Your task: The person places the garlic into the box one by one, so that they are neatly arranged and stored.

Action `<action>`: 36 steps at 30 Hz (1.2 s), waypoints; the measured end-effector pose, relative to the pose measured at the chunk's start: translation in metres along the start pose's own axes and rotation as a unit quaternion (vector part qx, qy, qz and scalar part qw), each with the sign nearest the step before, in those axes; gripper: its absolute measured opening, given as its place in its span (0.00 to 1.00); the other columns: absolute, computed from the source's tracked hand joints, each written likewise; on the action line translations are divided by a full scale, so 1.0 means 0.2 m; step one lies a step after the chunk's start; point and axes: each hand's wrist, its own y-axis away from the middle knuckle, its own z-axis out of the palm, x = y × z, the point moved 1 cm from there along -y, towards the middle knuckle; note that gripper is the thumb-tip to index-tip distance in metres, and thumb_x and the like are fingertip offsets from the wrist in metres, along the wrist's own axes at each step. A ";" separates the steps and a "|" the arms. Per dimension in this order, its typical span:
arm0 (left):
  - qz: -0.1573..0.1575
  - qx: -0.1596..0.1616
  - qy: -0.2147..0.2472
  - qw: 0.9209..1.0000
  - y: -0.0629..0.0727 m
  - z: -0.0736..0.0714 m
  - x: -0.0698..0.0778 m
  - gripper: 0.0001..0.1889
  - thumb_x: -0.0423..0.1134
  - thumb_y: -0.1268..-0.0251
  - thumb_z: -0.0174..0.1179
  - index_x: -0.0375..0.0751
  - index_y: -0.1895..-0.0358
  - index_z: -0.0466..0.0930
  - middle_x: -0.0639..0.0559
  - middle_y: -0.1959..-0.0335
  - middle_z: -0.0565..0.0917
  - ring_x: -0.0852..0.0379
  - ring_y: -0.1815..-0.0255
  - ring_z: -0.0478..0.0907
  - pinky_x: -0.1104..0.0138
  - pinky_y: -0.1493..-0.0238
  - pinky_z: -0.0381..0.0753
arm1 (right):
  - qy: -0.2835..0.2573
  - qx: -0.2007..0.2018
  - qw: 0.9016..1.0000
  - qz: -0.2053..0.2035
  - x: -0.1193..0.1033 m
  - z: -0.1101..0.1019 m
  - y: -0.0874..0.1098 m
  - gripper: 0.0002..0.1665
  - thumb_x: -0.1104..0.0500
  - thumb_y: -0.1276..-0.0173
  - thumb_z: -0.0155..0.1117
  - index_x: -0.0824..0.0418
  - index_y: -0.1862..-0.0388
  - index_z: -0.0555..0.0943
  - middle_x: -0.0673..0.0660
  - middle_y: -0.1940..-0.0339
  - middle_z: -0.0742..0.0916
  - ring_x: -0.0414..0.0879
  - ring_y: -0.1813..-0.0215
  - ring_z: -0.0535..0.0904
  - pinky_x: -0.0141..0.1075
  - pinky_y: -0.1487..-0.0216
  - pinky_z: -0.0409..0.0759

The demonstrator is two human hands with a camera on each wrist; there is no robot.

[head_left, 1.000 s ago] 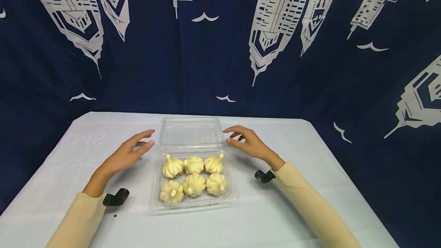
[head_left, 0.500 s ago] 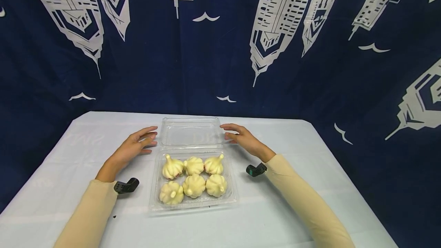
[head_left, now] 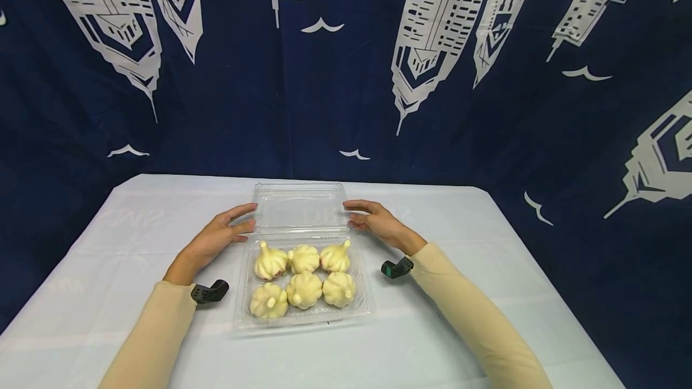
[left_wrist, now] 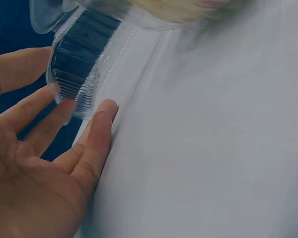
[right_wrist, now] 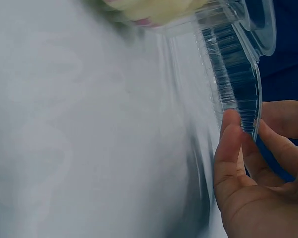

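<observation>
A clear plastic clamshell box [head_left: 245, 314] lies unfolded on the table, its lid [head_left: 300, 203] laid back at the far side. Several pale garlic bulbs [head_left: 304, 290] sit in the near half in two rows. At the lid's left side is my left hand [head_left: 216, 236], fingers extended and fingertips against the rim in the left wrist view. My right hand [head_left: 381, 224] is at the lid's right side, with loosely bent fingers around the edge; in the right wrist view its fingertips touch the ribbed lid wall [right_wrist: 233, 79]. The lid lies flat.
A white cloth covers the table [head_left: 432, 329]. Behind it hangs a dark blue curtain [head_left: 335, 107] with white building prints. Each wrist wears a black camera, one on the left [head_left: 209, 292] and one on the right [head_left: 397, 267].
Both hands have moved inward to the lid's sides, the left one rightward and the right one leftward, and now touch its rim. The box and garlic bulbs have stayed put.
</observation>
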 end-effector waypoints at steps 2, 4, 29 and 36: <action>0.001 0.003 -0.004 1.000 0.00 0.00 -0.01 0.34 0.39 0.23 0.54 0.37 0.21 0.52 0.38 0.18 0.49 0.31 0.27 0.63 0.43 0.31 0.68 | -0.002 0.002 1.000 0.002 0.01 0.00 0.00 0.28 0.68 0.24 0.53 0.67 0.27 0.67 0.62 0.25 0.70 0.45 0.45 0.80 0.34 0.44 0.78; 0.002 0.006 -0.007 1.000 0.01 0.00 -0.01 0.34 0.40 0.23 0.54 0.38 0.20 0.52 0.38 0.18 0.49 0.31 0.27 0.64 0.43 0.31 0.69 | -0.003 0.006 1.000 0.002 0.01 0.00 0.00 0.27 0.68 0.24 0.53 0.66 0.27 0.68 0.62 0.25 0.70 0.44 0.45 0.80 0.35 0.44 0.78; 0.096 0.043 -0.055 0.993 0.17 0.04 0.26 0.34 0.44 0.16 0.42 0.52 0.17 0.36 0.40 0.19 0.52 0.30 0.27 0.63 0.37 0.34 0.69 | 0.100 0.055 0.982 -0.151 -0.22 -0.03 0.22 0.34 0.64 0.22 0.54 0.55 0.21 0.60 0.62 0.29 0.76 0.63 0.37 0.79 0.39 0.48 0.78; 0.097 0.041 -0.076 0.992 0.28 0.07 0.32 0.33 0.50 0.17 0.41 0.54 0.17 0.38 0.41 0.19 0.54 0.30 0.25 0.59 0.35 0.34 0.66 | 0.122 0.027 0.978 -0.165 -0.28 -0.02 0.36 0.34 0.65 0.23 0.56 0.58 0.22 0.61 0.62 0.26 0.73 0.67 0.33 0.74 0.44 0.40 0.79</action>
